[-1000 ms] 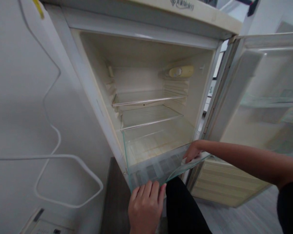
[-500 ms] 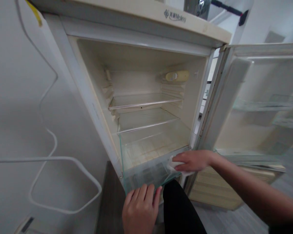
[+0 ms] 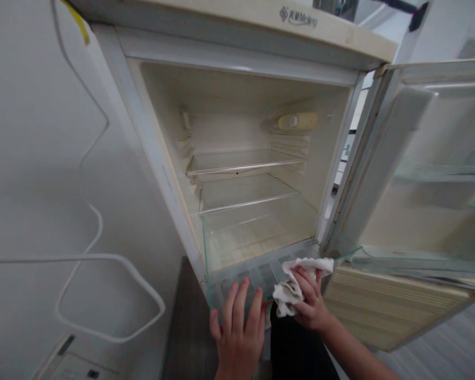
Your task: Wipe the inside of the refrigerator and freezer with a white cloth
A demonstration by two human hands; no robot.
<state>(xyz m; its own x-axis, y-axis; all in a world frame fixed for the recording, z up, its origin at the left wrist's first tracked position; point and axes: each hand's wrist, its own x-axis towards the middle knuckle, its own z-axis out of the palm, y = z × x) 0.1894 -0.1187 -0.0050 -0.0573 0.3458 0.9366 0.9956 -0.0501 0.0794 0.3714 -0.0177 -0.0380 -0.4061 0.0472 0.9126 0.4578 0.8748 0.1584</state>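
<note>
My left hand (image 3: 239, 330) lies over the front edge of a clear glass panel (image 3: 224, 277) with greenish edges, fingers spread and stretched out on it. The panel juts out from the lower part of an open refrigerator (image 3: 237, 68). In my right hand (image 3: 312, 306) is a crumpled white cloth (image 3: 287, 296), pinched between the fingers. It is held just above my knee, near the panel's right front corner. Whether the cloth touches the glass I cannot tell.
Inside the fridge sit an upper glass shelf (image 3: 245, 160) and a lower glass shelf (image 3: 249, 192). The fridge door (image 3: 411, 211) stands open at right. A white cable (image 3: 114, 257) loops at left. My dark-clothed leg (image 3: 296, 348) is below the panel.
My right hand has pulled back toward me from the panel's right side, and more of the cloth shows. My left hand's fingers have spread further onto the glass. The view has shifted slightly.
</note>
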